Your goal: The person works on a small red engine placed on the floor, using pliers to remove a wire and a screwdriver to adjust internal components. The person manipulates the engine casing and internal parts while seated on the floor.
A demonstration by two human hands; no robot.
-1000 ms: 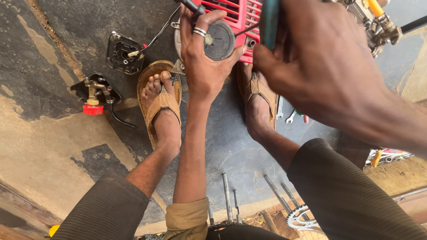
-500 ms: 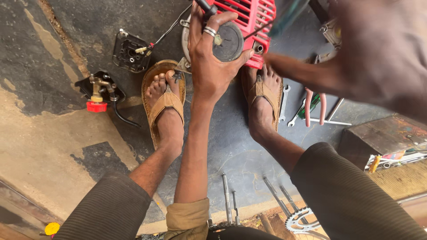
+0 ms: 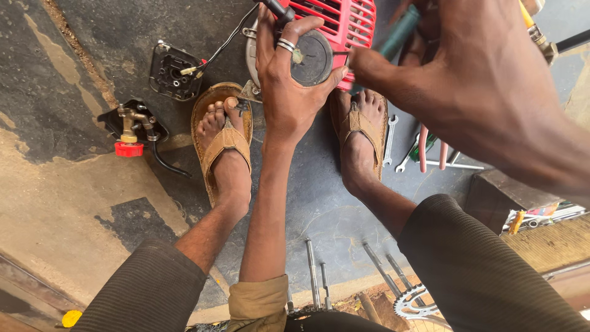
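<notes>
Your left hand (image 3: 289,92) is clamped over the small engine (image 3: 326,37) that sits on the dark floor (image 3: 319,209) at about twelve o'clock, between your two feet: the fingers curl round its round dark grey drum (image 3: 313,58), thumb on the right edge, a silver ring (image 3: 286,44) on one finger. The engine has a red slatted plastic cover (image 3: 350,21) behind the drum and a pale metal body showing at its left side, from which a thin black cable (image 3: 230,37) runs out toward ten o'clock. Your right hand (image 3: 485,80) is up close to the camera at one o'clock, fingers closed round a teal tool handle (image 3: 398,34); its tip is hidden behind the hand and the drum, so you cannot tell where it meets the engine. Count what lies around you: two tan sandals, one under the left foot (image 3: 224,144) and one under the right foot (image 3: 362,132); one black cover plate (image 3: 175,72) at ten o'clock; one black part with a brass fitting and red cap (image 3: 130,132) at nine o'clock; one pair of pink-handled pliers (image 3: 430,147) beside at least two spanners (image 3: 390,138) at three o'clock; several long bolts (image 3: 313,270) at six o'clock, and one chain sprocket (image 3: 415,301) at five o'clock.
</notes>
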